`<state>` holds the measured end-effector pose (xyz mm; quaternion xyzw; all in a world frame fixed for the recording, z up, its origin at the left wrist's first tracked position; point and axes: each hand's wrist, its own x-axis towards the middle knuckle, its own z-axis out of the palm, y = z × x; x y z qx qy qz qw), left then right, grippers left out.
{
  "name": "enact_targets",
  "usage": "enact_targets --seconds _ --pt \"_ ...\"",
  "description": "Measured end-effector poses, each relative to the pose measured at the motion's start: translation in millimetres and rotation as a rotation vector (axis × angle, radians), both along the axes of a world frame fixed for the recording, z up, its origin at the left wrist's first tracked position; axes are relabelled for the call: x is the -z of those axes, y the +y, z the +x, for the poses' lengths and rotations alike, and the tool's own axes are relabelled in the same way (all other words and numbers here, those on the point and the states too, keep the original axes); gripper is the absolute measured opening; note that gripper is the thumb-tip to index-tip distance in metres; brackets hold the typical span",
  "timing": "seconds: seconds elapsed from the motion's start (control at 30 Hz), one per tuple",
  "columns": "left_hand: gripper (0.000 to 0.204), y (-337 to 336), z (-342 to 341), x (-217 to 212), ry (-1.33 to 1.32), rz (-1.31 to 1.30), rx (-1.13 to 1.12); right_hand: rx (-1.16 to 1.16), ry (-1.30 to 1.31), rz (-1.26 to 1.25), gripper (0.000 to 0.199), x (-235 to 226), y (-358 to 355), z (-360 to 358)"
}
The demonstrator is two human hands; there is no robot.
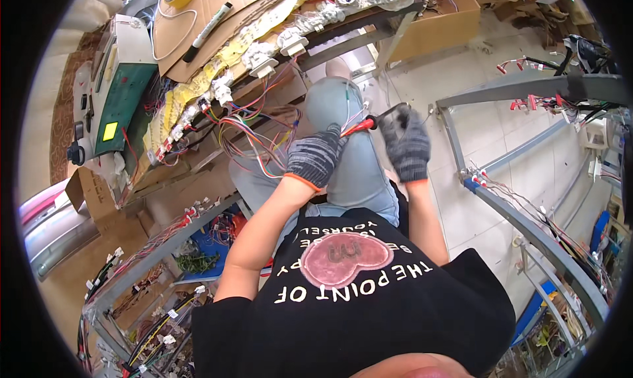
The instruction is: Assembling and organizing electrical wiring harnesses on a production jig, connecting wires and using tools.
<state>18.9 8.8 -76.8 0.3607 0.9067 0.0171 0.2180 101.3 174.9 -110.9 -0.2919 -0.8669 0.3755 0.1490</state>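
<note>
Over the person's lap, just off the near edge of the bench [198, 22], a small bundle of thin wires with a red end [359, 122] is pinched between both gloved hands: the left hand [315, 155] has its fingers curled shut around the strands, the right hand [407, 142] grips their far end. Judging by this, the piece is mid-work. Many wired white connectors [264, 58] already lie along the bench edge, with loose coloured wires [254, 137] hanging below.

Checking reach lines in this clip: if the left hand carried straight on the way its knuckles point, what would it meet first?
Probably the bundle of coloured wires hanging from the workbench edge, just beyond the left hand; depth is unclear.
</note>
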Motion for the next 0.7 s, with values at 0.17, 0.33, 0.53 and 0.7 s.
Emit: enact_targets --seconds 0.17,0.33,0.53,0.7 --pt "0.018 8 16 0 0.152 0.015 0.073 -0.378 -0.137 -0.165 0.033 56 21 -39" --pt "0.022 -1 19 15 0.053 0.134 -0.048 -0.074 0.256 -0.800 0.022 31 -1 -64" --pt "0.021 16 1 4 -0.452 0.672 -0.301 -0.026 0.533 -0.790 0.031 -20 -6 -104" --pt "0.026 30 -20 -29 -0.500 0.681 -0.467 -0.138 0.554 -0.225 0.031 -37 -2 -132"
